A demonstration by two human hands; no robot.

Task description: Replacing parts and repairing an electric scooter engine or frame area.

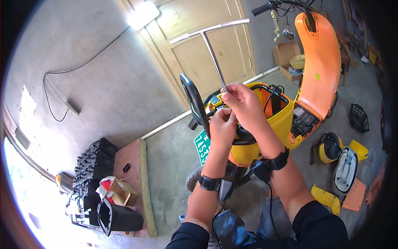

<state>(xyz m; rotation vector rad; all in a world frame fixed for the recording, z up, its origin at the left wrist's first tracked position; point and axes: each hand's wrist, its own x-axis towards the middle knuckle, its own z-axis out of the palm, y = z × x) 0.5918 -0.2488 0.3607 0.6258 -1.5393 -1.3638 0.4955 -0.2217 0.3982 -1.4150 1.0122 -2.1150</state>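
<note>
My right hand [245, 103] is closed round the lower shaft of a T-handle wrench [212, 56], whose long crossbar points up and away from me. Just below it, my left hand [222, 126] is closed in a pinch near the wrench's lower end. Whatever lies between the left fingertips is hidden or too small to make out. Both hands hover over the rear of a partly stripped scooter with a yellow body [280, 124]. A black grab rail [194, 99] rises beside my left hand, and a green plate [202, 146] hangs under it.
The scooter's orange panel [319, 70] stretches to the handlebar [269, 7]. At right on the floor lie a yellow-and-black helmet [328, 148], a black basket [359, 118] and yellow panels [325, 199]. Black batteries [95, 162] and an opened carton [123, 193] sit at left by a low platform.
</note>
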